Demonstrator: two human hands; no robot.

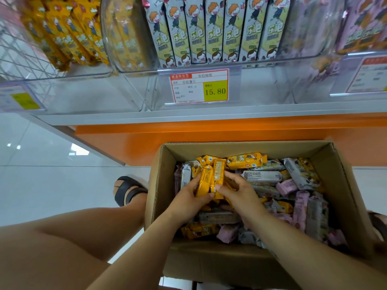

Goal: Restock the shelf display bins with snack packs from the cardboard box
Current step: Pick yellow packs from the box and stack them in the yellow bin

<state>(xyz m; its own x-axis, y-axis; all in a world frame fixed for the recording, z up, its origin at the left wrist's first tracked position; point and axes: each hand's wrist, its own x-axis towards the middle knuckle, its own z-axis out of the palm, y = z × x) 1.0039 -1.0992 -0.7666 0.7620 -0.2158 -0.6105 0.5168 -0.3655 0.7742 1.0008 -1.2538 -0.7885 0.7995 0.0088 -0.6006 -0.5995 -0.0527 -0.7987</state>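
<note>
An open cardboard box (343,185) on the floor holds several loose snack packs in yellow, grey and pink. Both hands are inside it. My left hand (188,197) grips a bunch of yellow snack packs (206,178) from the left. My right hand (238,191) holds the same bunch from the right, thumb against a pack. Above, a clear bin (293,57) holds a row of upright grey packs (211,30). The clear bin to its left (62,78) holds yellow packs (69,36).
A price label (199,86) reading 15.80 hangs on the middle bin's front. A third bin with pink packs (364,24) is at the right. An orange shelf base (129,141) runs behind the box. My knee and sandalled foot (127,191) are left of the box on white tiles.
</note>
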